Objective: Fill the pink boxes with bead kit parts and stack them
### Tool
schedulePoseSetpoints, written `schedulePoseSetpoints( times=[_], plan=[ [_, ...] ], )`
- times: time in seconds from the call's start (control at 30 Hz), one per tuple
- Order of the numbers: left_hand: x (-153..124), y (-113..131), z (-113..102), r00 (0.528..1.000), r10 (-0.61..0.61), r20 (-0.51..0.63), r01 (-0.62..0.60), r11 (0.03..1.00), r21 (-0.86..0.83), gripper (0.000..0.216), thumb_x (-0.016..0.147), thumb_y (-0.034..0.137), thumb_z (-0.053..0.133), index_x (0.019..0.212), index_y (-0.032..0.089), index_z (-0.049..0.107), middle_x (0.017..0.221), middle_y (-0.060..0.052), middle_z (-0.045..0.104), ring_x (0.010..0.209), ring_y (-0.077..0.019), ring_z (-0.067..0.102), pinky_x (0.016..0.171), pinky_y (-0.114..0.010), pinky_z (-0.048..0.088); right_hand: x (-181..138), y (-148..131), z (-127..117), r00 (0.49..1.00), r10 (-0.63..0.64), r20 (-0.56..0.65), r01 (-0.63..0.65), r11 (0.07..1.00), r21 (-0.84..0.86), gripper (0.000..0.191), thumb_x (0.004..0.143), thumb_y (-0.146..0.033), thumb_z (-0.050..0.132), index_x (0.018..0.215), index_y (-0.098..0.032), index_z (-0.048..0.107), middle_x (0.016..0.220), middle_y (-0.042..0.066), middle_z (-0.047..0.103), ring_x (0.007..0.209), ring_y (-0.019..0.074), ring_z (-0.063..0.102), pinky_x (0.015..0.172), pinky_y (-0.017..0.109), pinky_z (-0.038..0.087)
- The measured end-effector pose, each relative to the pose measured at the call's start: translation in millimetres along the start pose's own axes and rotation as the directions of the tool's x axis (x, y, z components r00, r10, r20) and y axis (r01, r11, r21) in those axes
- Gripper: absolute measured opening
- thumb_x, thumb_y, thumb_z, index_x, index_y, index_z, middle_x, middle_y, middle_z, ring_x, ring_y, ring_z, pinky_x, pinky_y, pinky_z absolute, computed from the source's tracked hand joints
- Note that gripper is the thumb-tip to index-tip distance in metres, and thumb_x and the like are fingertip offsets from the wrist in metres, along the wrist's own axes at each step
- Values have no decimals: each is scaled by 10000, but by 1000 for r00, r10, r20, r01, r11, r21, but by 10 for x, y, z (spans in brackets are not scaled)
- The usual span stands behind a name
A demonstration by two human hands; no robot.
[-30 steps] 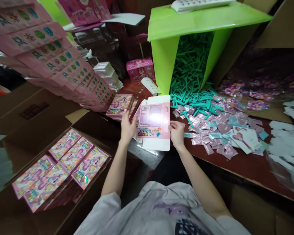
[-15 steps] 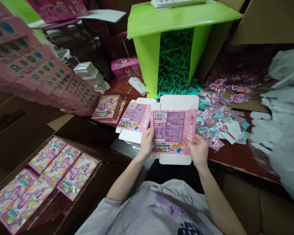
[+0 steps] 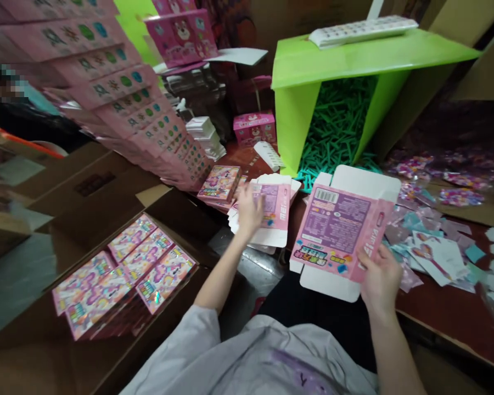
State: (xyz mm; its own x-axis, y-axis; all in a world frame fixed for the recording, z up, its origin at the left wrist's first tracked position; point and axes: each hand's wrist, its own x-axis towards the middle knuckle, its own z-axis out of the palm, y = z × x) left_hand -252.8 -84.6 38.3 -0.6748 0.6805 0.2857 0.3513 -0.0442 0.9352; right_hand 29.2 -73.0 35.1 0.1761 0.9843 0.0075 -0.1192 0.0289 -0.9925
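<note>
My right hand point(image 3: 379, 277) grips the lower right corner of a flat pink carton blank point(image 3: 337, 230) with a barcode and white flaps, held above the table edge. My left hand point(image 3: 249, 211) reaches forward with fingers spread and rests on the stack of flat pink carton blanks point(image 3: 271, 211) lying on the table. It holds nothing. Beside that stack to the left lie finished pink boxes point(image 3: 218, 184).
A green bin point(image 3: 296, 118) tipped on its side spills teal sticks point(image 3: 333, 131). Pink and teal sachets and cards point(image 3: 428, 241) cover the table at right. A cardboard box point(image 3: 49, 351) at lower left holds packed glittery boxes point(image 3: 123, 271). Pink sheets point(image 3: 119, 99) fan out at upper left.
My left hand let go of the carton blank and moved left onto the stack. My right hand carried the blank to the right, now holding it alone.
</note>
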Motion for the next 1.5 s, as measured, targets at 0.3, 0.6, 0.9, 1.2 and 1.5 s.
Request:
schedulePoseSetpoints(
  times=[0.3, 0.6, 0.9, 1.2, 1.5],
  plan=[
    [-1359, 459, 570, 922, -281, 267, 384, 760, -524, 632, 879, 675, 293, 977, 151, 634, 902, -55, 656, 924, -195, 578, 883, -298, 439, -393, -33, -53, 994, -83, 66, 104, 871, -481, 548, 579, -524, 770, 909, -99, 663, 870, 153, 691, 778, 279, 641, 718, 395, 503],
    [-1553, 71, 600, 634, -212, 744, 702, 562, -438, 525, 635, 469, 758, 1029, 172, 578, 953, -35, 610, 687, -112, 528, 698, -254, 420, -341, -156, -645, 988, 38, 150, -9, 982, -190, 809, 670, -325, 762, 1391, -248, 405, 1284, 88, 565, 1062, 236, 600, 825, 307, 519],
    [-1745, -39, 743, 719, -162, 676, 506, 789, -349, 241, 862, 364, 489, 810, 150, 586, 798, -21, 562, 766, -141, 511, 732, -255, 402, -507, 427, -799, 946, 324, 17, -323, 946, -33, 321, 717, -434, 694, 919, -206, 594, 753, -8, 640, 628, 143, 572, 538, 225, 428],
    [-1733, 59, 968, 815, -159, 557, 429, 812, -395, 189, 781, 313, 656, 751, 159, 550, 900, -58, 673, 817, -157, 633, 785, -275, 471, -434, 370, -716, 986, 152, 65, -140, 976, -167, 239, 772, -426, 648, 822, -199, 597, 957, 56, 680, 882, 197, 617, 762, 286, 458],
    [-1682, 69, 973, 700, -366, 613, 548, 826, -133, 292, 755, 423, 671, 769, 132, 657, 683, -22, 654, 566, -101, 536, 535, -206, 384, -476, 464, -750, 964, 258, -62, -263, 959, -101, 222, 698, -375, 728, 701, -182, 619, 701, -6, 631, 650, 143, 547, 587, 243, 392]
  ],
)
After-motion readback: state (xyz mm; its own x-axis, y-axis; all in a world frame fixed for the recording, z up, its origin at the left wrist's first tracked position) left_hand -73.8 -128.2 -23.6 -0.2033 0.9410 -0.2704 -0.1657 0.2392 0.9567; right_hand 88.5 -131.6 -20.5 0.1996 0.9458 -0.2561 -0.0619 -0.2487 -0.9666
